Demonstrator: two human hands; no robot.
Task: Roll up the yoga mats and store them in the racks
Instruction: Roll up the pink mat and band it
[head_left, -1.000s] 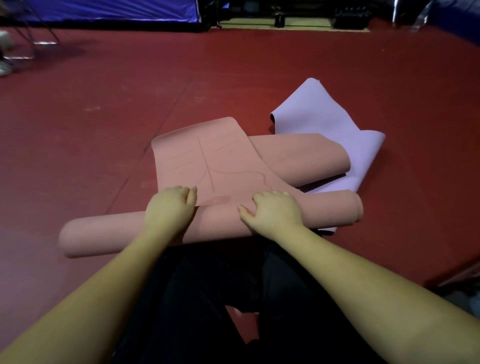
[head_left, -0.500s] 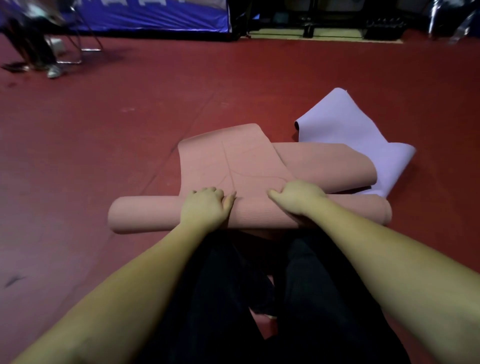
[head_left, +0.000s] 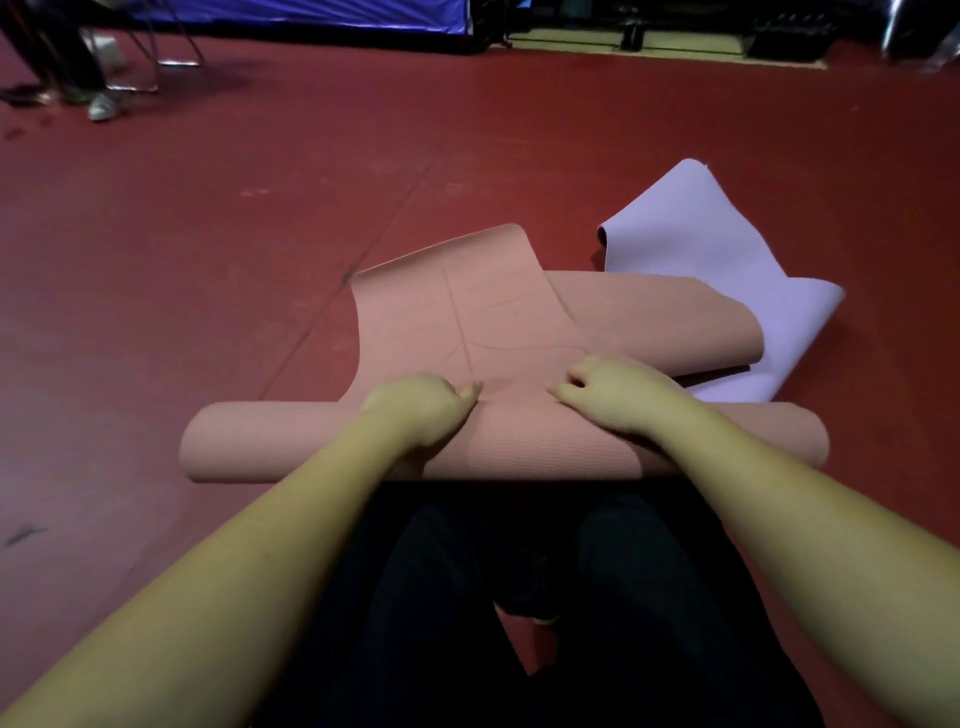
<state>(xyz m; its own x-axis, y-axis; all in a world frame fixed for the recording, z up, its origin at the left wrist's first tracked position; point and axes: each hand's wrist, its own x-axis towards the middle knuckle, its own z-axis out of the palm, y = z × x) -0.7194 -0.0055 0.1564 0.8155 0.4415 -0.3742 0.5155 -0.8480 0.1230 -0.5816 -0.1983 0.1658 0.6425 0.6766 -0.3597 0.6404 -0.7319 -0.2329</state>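
No readable writing is being shown. The pink yoga mat (head_left: 519, 436), part-rolled on the red floor (head_left: 208, 260), is being gripped by the curled fingers of the left hand (head_left: 415, 410) and right hand (head_left: 618, 395); a lilac mat (head_left: 727, 260) is lying far right.

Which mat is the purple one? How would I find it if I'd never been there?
Look at the red floor, just beyond the pink mat both hands are rolling. The purple mat pokes out from under the pink mat's far right side. It's the only pale lilac thing there, lying loosely folded, not rolled.
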